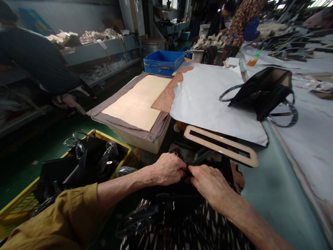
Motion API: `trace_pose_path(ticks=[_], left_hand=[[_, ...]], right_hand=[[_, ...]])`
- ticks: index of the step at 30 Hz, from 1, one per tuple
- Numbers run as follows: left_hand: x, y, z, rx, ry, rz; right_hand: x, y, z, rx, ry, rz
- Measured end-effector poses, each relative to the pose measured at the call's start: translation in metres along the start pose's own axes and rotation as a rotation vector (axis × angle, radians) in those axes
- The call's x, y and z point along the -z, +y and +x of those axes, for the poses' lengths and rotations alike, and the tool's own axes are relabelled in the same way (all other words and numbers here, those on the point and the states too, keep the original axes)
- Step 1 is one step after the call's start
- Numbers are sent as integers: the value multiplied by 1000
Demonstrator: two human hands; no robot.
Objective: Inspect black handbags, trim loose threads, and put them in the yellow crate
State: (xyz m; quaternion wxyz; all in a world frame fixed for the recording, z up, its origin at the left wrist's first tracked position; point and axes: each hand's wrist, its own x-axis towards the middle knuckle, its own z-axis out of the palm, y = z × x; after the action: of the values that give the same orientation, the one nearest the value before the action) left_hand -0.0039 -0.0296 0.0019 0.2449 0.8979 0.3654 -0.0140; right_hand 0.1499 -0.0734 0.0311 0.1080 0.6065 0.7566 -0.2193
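Left hand (168, 169) and right hand (210, 183) meet fingertip to fingertip, both curled closed and pinching the top edge of a black leather piece (177, 196) lying directly beneath them, at the grey-green table's (273, 194) near edge.

Crate (113, 138) left — handbag (262, 92) on table (309, 142) right.

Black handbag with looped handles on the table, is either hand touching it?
No, the black handbag lies apart; left hand and right hand meet on dark material nearer the camera.
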Motion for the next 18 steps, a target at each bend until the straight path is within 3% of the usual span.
trace_pose_path(ticks=[6,9,11,14,18], left_hand=[[13,-3,-5,10,-18,-87],[29,-22,-16,13,-80,-257],[35,-40,-29,102,-80,-357],[31,-63,-49,207,-54,-499],[14,-75,-63,279,-57,-674]], right_hand=[[-5,-2,11,64,30,128],[-3,4,11,96,3,210],[-2,8,10,93,5,236],[-2,12,9,71,10,262],[0,11,12,64,-17,296]])
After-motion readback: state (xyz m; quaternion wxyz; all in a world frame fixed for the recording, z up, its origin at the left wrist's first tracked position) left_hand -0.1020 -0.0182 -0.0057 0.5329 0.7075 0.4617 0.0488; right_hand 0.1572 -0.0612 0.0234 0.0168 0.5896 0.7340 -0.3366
